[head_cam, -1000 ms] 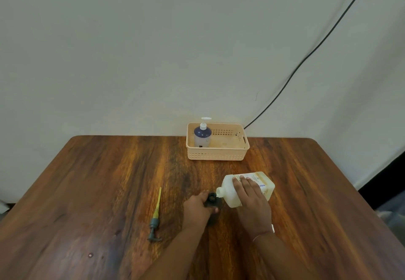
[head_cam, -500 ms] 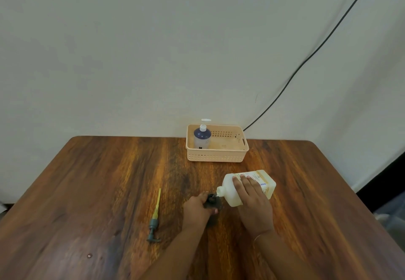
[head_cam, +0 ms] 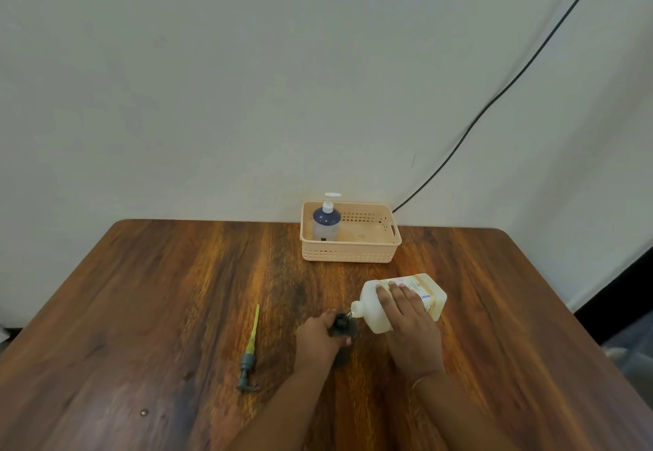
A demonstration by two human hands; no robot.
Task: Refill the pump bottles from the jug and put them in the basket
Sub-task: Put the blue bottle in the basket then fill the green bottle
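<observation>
My right hand (head_cam: 411, 330) grips a white jug (head_cam: 429, 297) with a cream label, tilted so its spout points left and down at the mouth of a small dark bottle (head_cam: 344, 325). My left hand (head_cam: 316, 339) holds that dark bottle upright on the table; most of it is hidden by my fingers. Its grey pump head with a yellow tube (head_cam: 250, 353) lies on the table to the left. A blue pump bottle (head_cam: 326, 222) with a white pump stands in the left end of the beige basket (head_cam: 349, 252).
The wooden table (head_cam: 159, 309) stands against a pale wall. A black cable (head_cam: 494, 100) runs down the wall to behind the basket. The table's right edge drops off near a dark floor area.
The jug has tipped slightly further, its spout closer to the dark bottle's mouth. Both hands stay where they were.
</observation>
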